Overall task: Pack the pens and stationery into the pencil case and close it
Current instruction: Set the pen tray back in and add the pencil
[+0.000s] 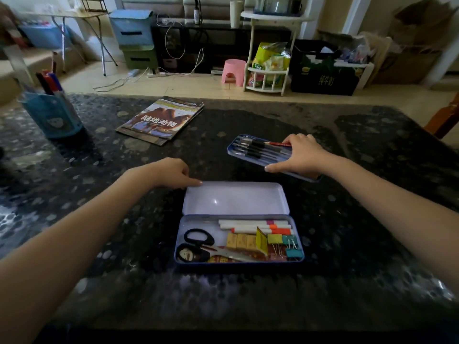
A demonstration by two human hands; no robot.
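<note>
A blue metal pencil case point(296, 240) lies wide open in front of me, its lid point(236, 197) flat on the table. Inside are black-handled scissors point(198, 244), white markers point(253, 225), yellow erasers point(242, 241) and coloured binder clips point(289, 243). My left hand point(171, 173) rests at the lid's far left corner, thumb touching the rim. Farther right, a blue inner tray point(234, 150) holds several black pens point(258, 148) and a red pencil point(279, 144). My right hand point(301, 155) grips that tray's near right end, thumb on the front edge, fingers over the far edge.
A magazine point(161, 120) lies at the far middle of the dark speckled table point(347, 244). A blue pen holder point(53, 115) with markers stands at far left. Beyond the table's far edge are a pink stool point(234, 72), a white rack and boxes on the floor.
</note>
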